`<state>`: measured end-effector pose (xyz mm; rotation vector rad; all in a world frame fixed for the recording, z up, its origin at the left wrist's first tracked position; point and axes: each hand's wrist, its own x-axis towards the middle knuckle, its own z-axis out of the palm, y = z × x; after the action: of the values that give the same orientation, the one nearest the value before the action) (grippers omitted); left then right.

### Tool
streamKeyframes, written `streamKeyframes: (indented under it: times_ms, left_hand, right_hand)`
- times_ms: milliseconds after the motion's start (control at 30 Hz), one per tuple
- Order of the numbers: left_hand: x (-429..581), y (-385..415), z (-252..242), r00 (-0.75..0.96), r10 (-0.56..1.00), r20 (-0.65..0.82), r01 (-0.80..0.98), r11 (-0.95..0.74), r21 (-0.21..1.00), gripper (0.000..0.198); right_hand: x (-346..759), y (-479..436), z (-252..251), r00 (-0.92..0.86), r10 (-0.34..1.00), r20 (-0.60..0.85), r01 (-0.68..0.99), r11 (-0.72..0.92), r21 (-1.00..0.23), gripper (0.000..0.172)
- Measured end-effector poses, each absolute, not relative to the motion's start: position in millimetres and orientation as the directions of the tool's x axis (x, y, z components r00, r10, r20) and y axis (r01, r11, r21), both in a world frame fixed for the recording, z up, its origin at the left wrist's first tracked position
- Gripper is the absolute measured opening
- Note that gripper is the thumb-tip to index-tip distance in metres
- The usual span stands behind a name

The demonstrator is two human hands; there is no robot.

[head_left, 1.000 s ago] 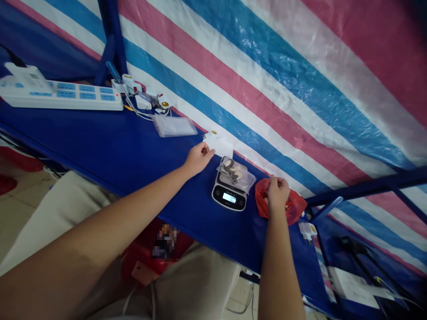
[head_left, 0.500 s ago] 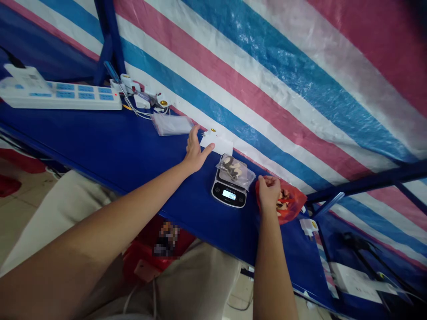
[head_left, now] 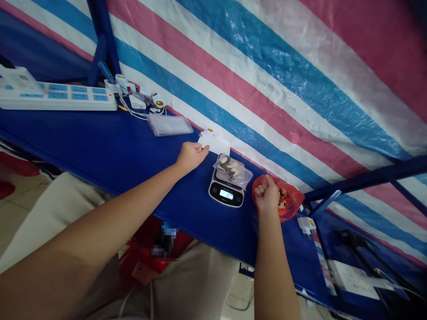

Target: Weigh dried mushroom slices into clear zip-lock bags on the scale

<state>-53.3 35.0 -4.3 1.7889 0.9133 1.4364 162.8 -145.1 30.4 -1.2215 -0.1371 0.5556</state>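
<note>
A small digital scale (head_left: 227,195) with a lit display stands on the blue table. On its platform lies a clear plastic bag (head_left: 240,175) holding pale and dark pieces. To the left of the scale, my left hand (head_left: 191,156) is closed in a loose fist, thumb toward a white card (head_left: 218,144); no object shows in it. My right hand (head_left: 267,194) makes a fist at the near left side of a red plastic bag (head_left: 293,202), covering part of it. Brownish pieces show inside that bag. Nothing is visible between the right hand's curled fingers.
A stack of clear plastic bags (head_left: 171,125) lies behind my left hand. Farther left are a screwdriver (head_left: 108,73), white plugs with cables and a long power strip (head_left: 60,97). A white plug (head_left: 306,225) sits right of the red bag. Striped sheeting (head_left: 233,75) hangs behind the table.
My left hand has gone from spread fingers to a closed fist and drawn slightly toward me. My right hand's fingers have curled into a fist by the red bag. The view has shifted slightly.
</note>
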Motion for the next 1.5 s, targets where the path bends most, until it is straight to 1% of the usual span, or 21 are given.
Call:
streamKeyframes:
  times_ms: [100, 200, 433, 533, 567, 633, 733, 833, 933, 1100, 1233, 1367, 1433, 1500]
  left_hand:
    - [-51.2, 39.5, -9.1, 0.226, 0.830, 0.511, 0.126, -0.545, 0.829, 0.051]
    - [-50.0, 41.8, -12.7, 0.240, 0.827, 0.508, 0.121, -0.545, 0.830, 0.050]
    - [-49.6, 38.2, -11.5, 0.252, 0.815, 0.522, 0.135, -0.564, 0.815, 0.052]
    - [-52.4, 37.0, -8.2, 0.275, 0.792, 0.545, 0.096, -0.587, 0.804, 0.050]
    - [-53.6, 36.9, -7.3, 0.293, 0.793, 0.535, 0.073, -0.576, 0.814, 0.049]
    - [-55.8, 37.0, -5.6, 0.334, 0.819, 0.467, 0.062, -0.514, 0.856, 0.051]
    - [-58.1, 37.3, -3.2, 0.393, 0.862, 0.320, 0.155, -0.405, 0.901, 0.053]
    - [-58.9, 37.3, -1.5, 0.423, 0.864, 0.275, 0.225, -0.394, 0.891, 0.054]
    - [-58.6, 37.6, -2.2, 0.395, 0.872, 0.290, 0.244, -0.404, 0.882, 0.052]
    - [-57.2, 40.3, -8.1, 0.386, 0.861, 0.331, 0.190, -0.425, 0.885, 0.048]
    - [-56.4, 42.5, -11.7, 0.404, 0.846, 0.348, 0.155, -0.439, 0.885, 0.048]
    - [-55.2, 43.2, -11.9, 0.381, 0.847, 0.370, 0.145, -0.450, 0.881, 0.051]
    - [-54.1, 43.2, -11.3, 0.347, 0.856, 0.383, 0.135, -0.450, 0.883, 0.041]
    - [-52.5, 43.5, -11.2, 0.295, 0.875, 0.385, 0.124, -0.434, 0.892, 0.022]
  right_hand:
    - [161.4, -144.9, 31.7, 0.835, 0.512, -0.201, -0.357, 0.226, -0.906, 0.049]
    - [161.1, -144.9, 30.9, 0.816, 0.540, -0.208, -0.369, 0.209, -0.906, 0.046]
    - [159.5, -144.7, 24.6, 0.779, 0.613, -0.133, -0.295, 0.170, -0.940, 0.046]
    - [160.3, -144.7, 22.7, 0.776, 0.619, -0.120, -0.283, 0.173, -0.943, 0.048]
    - [160.8, -144.7, 22.2, 0.777, 0.619, -0.117, -0.279, 0.172, -0.945, 0.048]
    - [161.8, -144.7, 21.3, 0.778, 0.619, -0.109, -0.269, 0.171, -0.948, 0.050]
    - [162.6, -144.7, 20.7, 0.780, 0.618, -0.102, -0.257, 0.168, -0.952, 0.051]
    - [162.5, -145.1, 20.8, 0.783, 0.613, -0.110, -0.262, 0.163, -0.951, 0.049]
    - [162.2, -145.6, 20.9, 0.786, 0.609, -0.103, -0.253, 0.166, -0.953, 0.050]
    - [162.6, -146.1, 19.5, 0.785, 0.614, -0.081, -0.228, 0.166, -0.959, 0.051]
    - [163.1, -145.8, 18.4, 0.785, 0.616, -0.074, -0.209, 0.150, -0.966, 0.053]
    - [162.9, -145.5, 18.8, 0.785, 0.615, -0.075, -0.211, 0.152, -0.966, 0.053]
    - [162.8, -145.7, 18.8, 0.784, 0.617, -0.073, -0.213, 0.156, -0.965, 0.052]
    - [162.7, -145.8, 18.6, 0.784, 0.616, -0.078, -0.219, 0.158, -0.963, 0.052]
